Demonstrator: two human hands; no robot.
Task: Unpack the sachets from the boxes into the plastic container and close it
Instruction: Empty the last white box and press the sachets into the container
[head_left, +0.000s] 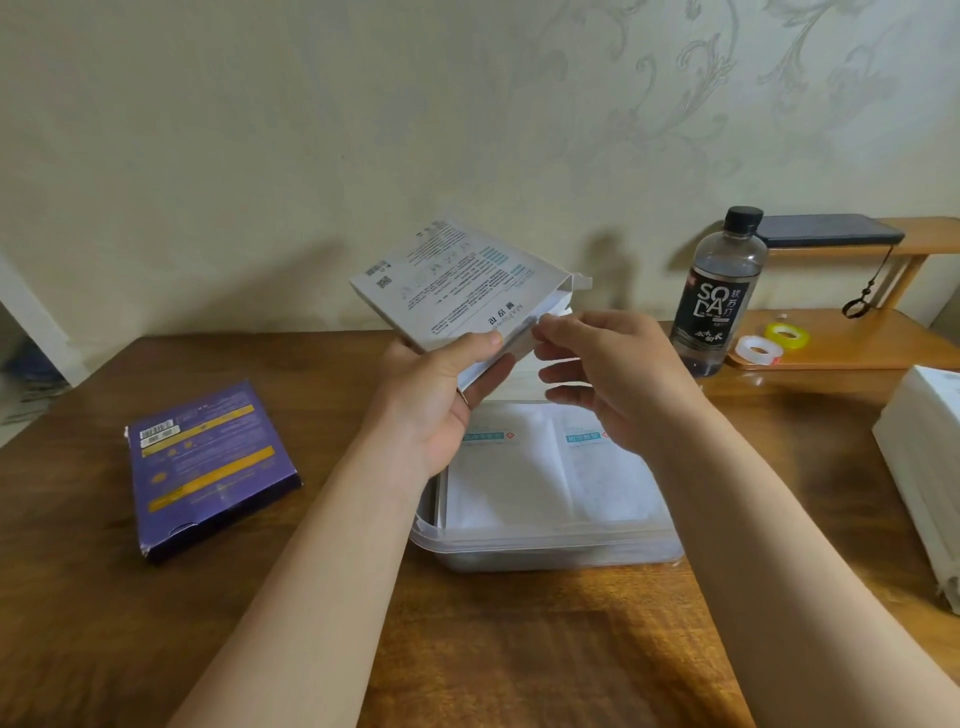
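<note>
White box (457, 280) held in the air above the far side of the plastic container (545, 540), tilted, open end turned to the right; my guess is so that what slides out drops straight into the tub. Sachets (519, 467) already lie flat inside, two side by side on top. Container sits mid-desk, lid off and not identifiable from here. Left hand (441, 395) grips the box's near lower corner, thumb on the printed face, fingers curled underneath, forearm reaching up from the near edge. Right hand (608, 364) is at the box mouth, thumb and forefinger at the white edge showing there, other fingers loosely curled below; blurred, so I cannot tell whether they have closed on anything. Purple box (208, 467) lies flat toward the left edge of the desk (467, 649), probably next. Soda bottle (717, 296) stands at the far right.
</note>
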